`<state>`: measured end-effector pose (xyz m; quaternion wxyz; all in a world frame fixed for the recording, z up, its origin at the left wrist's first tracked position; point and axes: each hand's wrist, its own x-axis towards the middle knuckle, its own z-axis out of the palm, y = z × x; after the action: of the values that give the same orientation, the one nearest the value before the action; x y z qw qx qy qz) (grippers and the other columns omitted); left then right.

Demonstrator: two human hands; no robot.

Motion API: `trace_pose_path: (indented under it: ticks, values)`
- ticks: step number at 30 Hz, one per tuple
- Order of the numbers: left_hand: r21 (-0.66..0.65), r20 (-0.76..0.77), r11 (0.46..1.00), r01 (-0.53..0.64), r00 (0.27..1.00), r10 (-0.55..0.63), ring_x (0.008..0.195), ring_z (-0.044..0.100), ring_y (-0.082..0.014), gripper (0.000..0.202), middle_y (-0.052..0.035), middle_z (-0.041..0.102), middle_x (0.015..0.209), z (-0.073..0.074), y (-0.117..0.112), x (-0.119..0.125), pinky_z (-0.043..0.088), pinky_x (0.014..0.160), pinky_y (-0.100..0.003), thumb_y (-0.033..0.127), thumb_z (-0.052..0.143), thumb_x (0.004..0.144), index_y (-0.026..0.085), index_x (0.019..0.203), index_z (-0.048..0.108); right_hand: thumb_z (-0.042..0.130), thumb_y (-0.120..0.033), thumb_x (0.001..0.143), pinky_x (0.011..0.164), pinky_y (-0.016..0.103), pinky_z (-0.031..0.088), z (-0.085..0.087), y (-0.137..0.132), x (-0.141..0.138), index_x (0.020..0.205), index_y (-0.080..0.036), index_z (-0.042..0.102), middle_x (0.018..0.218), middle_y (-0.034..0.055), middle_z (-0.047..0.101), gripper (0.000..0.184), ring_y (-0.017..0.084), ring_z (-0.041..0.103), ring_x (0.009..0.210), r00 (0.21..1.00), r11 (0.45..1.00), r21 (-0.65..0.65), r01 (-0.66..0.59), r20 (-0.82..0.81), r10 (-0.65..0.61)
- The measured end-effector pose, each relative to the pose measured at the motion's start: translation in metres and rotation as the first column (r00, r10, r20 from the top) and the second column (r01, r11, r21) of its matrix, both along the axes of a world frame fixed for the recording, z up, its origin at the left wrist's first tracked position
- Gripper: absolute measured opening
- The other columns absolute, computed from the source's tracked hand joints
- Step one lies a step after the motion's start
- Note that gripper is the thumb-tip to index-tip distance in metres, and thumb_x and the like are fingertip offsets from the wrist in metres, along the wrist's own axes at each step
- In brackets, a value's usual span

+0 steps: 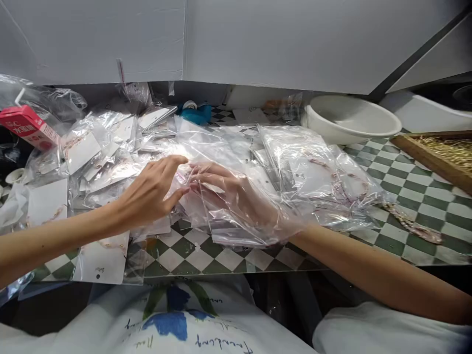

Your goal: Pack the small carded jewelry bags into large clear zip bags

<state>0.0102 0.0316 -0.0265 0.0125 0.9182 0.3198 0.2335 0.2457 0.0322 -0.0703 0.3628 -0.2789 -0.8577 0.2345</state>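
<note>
My right hand (pixel 239 191) is inside a large clear plastic bag (pixel 254 238), its film covering my fingers and wrist. Its fingers stretch left, nearly level with the table. At the bag's left end, my left hand (pixel 155 187) curls its thumb and forefinger around the plastic; its other fingertips are hidden. Pinkish bits show through the film between the two hands. Left of them lies a heap of small clear packets with white jewellery cards (pixel 83 152). To the right, a stack of bagged cards with beaded chains (pixel 309 172) lies flat.
A white bowl (pixel 350 118) stands at the back right, near a wooden tray (pixel 420 152) of gold-coloured pieces. A loose beaded chain (pixel 416 226) lies on the checkered tabletop (pixel 391 172). A red drink carton (pixel 29 128) leans at far left. A blue tape dispenser (pixel 195 113) sits behind.
</note>
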Motion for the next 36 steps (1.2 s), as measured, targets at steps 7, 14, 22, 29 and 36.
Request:
trace_pose_path:
  ticks: [7,14,22,29,36]
  values:
    - [-0.315,0.397,0.911,0.268,0.909,-0.13,0.101,0.075,-0.0199,0.025,-0.0106,0.077,0.109,-0.005,0.007,0.01,0.063,0.089,-0.033,0.018,0.072,0.094,0.012,0.117,0.065,0.055,-0.015,0.104,0.085,0.033,0.065,0.018,-0.016,-0.002,0.107,-0.021,0.063,0.105,0.0052,0.069,0.01,0.016,0.07,0.098,0.996,0.992,0.121,-0.028,-0.078,0.037]
    - [-0.025,0.369,0.993,0.119,0.924,-0.101,0.077,0.074,-0.0142,0.008,0.0008,0.079,0.083,0.015,0.023,0.005,0.062,0.068,-0.029,0.013,0.072,0.091,0.021,0.088,0.072,0.049,-0.02,0.108,0.104,0.04,0.061,0.016,-0.025,0.011,0.138,-0.017,0.053,0.13,0.0154,0.066,0.031,0.021,0.065,0.127,0.996,0.969,0.245,0.036,0.075,-0.056]
    - [0.075,0.025,0.944,-0.322,0.947,0.321,0.074,0.064,-0.0085,0.018,0.003,0.076,0.081,0.045,0.052,-0.047,0.056,0.07,-0.027,0.02,0.055,0.098,0.017,0.092,0.072,0.058,-0.011,0.099,0.048,0.025,0.042,0.01,-0.06,0.024,0.071,-0.017,0.058,0.056,-0.0019,0.058,0.029,0.011,0.051,0.048,0.907,0.758,0.619,0.205,0.172,-0.385]
    - [0.02,-0.131,0.956,-0.294,0.947,0.294,0.089,0.067,-0.0138,0.023,-0.005,0.077,0.102,0.046,0.037,-0.059,0.054,0.082,-0.031,0.025,0.054,0.103,0.011,0.109,0.071,0.061,-0.008,0.09,0.045,0.024,0.031,0.003,-0.063,0.02,0.056,-0.019,0.043,0.045,-0.0067,0.042,0.04,0.007,0.034,0.041,0.886,0.679,0.691,0.247,0.124,-0.447]
    - [0.139,-0.121,0.967,-0.214,0.965,0.231,0.084,0.07,-0.0149,0.019,-0.0049,0.079,0.099,0.046,0.034,-0.062,0.056,0.083,-0.035,0.024,0.063,0.099,0.011,0.108,0.072,0.061,-0.009,0.09,0.046,0.024,0.031,0.004,-0.066,0.019,0.058,-0.021,0.039,0.046,-0.007,0.042,0.041,0.008,0.035,0.041,0.891,0.694,0.668,0.266,0.104,-0.442]
